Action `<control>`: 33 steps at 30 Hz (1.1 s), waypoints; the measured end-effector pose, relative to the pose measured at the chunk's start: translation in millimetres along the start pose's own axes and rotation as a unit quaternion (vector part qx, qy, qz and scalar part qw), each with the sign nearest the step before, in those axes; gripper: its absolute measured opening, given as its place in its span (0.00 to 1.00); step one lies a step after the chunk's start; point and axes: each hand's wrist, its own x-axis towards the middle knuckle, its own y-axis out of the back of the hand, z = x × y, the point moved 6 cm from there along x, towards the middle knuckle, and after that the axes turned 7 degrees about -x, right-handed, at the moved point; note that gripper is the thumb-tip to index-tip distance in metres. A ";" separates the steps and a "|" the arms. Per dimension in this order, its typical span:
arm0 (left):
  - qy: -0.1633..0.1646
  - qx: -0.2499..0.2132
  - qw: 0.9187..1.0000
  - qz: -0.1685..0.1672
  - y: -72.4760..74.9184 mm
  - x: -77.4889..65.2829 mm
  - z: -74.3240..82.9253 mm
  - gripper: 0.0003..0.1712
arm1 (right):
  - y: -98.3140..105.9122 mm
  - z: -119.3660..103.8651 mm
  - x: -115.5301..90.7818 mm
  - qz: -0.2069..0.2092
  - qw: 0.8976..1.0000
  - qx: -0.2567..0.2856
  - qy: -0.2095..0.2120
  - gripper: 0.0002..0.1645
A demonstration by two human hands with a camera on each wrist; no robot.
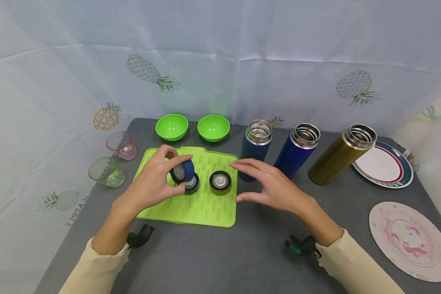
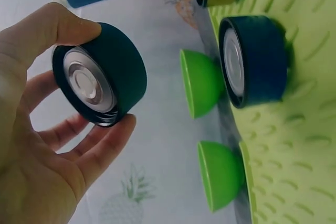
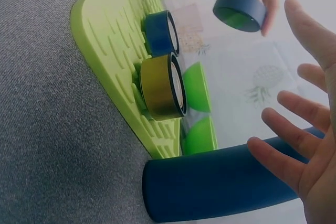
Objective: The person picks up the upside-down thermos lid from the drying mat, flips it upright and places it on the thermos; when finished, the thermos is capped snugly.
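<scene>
My left hand (image 1: 147, 188) holds a dark blue bottle lid (image 2: 123, 66) between thumb and fingers, raised above the green mat (image 1: 202, 214). In the left wrist view its metal inner side faces the palm. Below it on the mat sits a blue lid (image 2: 257, 61), inner side up. A gold lid (image 1: 220, 188) lies to its right, also inner side up. Beside the mat's right edge, my right hand (image 1: 275, 185) has its fingers extended and grasps nothing. It is nearest the teal-blue bottle (image 1: 254, 150), which stands uncapped with a strainer in its mouth.
A blue bottle (image 1: 295, 153) and a gold bottle (image 1: 330, 157), both uncapped, stand to the right. Behind the mat are two green bowls (image 1: 172, 127). Pink (image 1: 125, 147) and green (image 1: 108, 173) glasses stand left; a rimmed plate (image 1: 380, 163) and a pink round mat (image 1: 408, 241) lie right.
</scene>
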 end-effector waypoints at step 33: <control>-0.091 -0.071 0.993 0.026 -12.5 18.8 55.1 0.37 | -8.3 -14.2 25.3 0.018 0.988 0.155 -0.003 0.39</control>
